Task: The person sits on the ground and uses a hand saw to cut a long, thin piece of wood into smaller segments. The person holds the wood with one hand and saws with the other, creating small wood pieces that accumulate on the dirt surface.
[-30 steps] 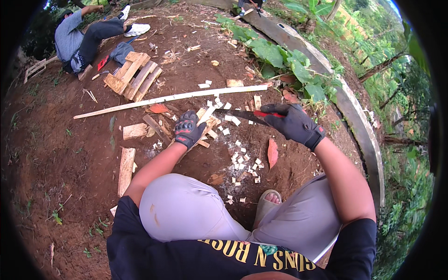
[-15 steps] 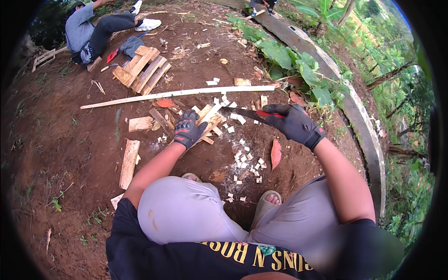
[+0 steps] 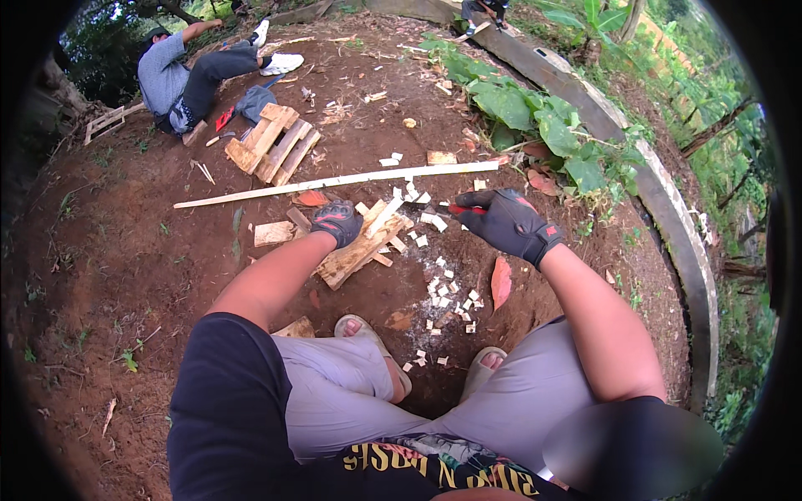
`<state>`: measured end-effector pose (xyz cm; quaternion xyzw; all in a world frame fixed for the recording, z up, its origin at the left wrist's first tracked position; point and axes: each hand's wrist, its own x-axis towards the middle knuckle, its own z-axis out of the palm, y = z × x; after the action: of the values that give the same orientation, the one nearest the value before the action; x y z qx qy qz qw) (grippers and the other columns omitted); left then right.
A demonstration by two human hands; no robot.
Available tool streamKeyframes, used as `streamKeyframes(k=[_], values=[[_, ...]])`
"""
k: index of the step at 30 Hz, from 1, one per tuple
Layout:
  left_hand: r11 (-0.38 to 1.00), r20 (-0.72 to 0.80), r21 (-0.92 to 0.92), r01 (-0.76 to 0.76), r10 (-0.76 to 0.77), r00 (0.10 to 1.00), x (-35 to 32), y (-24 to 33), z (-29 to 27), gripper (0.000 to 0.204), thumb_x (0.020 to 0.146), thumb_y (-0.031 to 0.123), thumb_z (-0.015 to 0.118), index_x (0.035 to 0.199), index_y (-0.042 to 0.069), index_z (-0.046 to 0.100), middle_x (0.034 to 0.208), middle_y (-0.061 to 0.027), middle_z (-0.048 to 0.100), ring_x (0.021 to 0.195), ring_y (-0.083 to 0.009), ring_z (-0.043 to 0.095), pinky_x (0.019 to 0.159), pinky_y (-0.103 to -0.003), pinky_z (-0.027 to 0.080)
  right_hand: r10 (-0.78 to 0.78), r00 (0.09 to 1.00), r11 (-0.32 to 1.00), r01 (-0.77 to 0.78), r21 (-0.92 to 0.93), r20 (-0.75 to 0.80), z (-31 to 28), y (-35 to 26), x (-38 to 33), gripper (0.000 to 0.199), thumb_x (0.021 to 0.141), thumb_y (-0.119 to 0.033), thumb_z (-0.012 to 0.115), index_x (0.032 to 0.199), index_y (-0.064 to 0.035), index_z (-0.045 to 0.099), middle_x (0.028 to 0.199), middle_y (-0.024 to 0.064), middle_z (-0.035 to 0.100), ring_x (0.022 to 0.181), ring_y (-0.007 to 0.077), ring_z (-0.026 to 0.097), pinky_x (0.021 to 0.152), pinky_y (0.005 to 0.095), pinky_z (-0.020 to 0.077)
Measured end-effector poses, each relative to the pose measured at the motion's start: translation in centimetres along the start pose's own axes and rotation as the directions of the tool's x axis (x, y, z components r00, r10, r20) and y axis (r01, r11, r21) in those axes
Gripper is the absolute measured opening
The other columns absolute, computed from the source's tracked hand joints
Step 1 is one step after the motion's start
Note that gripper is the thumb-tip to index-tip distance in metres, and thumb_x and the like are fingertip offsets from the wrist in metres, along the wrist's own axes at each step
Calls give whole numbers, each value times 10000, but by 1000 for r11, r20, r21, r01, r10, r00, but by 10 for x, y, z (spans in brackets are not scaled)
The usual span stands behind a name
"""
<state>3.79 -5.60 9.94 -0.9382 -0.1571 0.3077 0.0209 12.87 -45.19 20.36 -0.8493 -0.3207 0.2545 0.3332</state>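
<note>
A short pale wooden strip (image 3: 384,216), squared and clean-faced, lies slantwise across a rough, yellowish-brown wood block (image 3: 342,265) on the ground in front of the person's feet. The gloved left hand (image 3: 337,224) is curled at the block's left side; its fingertips are hidden, so I cannot tell whether it grips anything. The gloved right hand (image 3: 505,224) is closed around a red-handled blade (image 3: 455,209) that points left toward the strip's far end.

Small cut wood chunks (image 3: 440,223) crowd the right side of the block and trail nearer toward the sandals (image 3: 482,371). Just beyond, a long pale batten (image 3: 334,183) runs left to right, with a slatted wooden stand (image 3: 266,134) farther left. A reddish dry leaf (image 3: 501,282) lies to the right.

The surface is bare brown soil (image 3: 125,250), dusted white near the chunks. A seated co-worker (image 3: 163,83) is far left; broad-leaved plants (image 3: 555,125) and a curving concrete edge (image 3: 597,108) border the right.
</note>
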Motion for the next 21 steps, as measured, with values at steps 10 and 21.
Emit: streamKeyframes(k=[10,21], values=[[734,-234,-566,375,-579,781,55,76,88,658,1116,548,386,1182,64,827,1238,-226,785,1144,-417,754,1001,-556,577,10,1000,1000,-10,12,-2,-7,19,1,444,1027,-420,680,1387,-175,767,1266,184,791,1130,402,756,999,451,591],[742,-364,-553,380,-625,691,56,81,96,441,1081,449,502,1132,124,796,1169,-191,762,1088,-407,744,935,-563,589,455,889,854,-450,261,47,-20,-38,-4,380,1045,-174,724,1409,-64,737,1302,229,782,1146,344,793,990,421,605]])
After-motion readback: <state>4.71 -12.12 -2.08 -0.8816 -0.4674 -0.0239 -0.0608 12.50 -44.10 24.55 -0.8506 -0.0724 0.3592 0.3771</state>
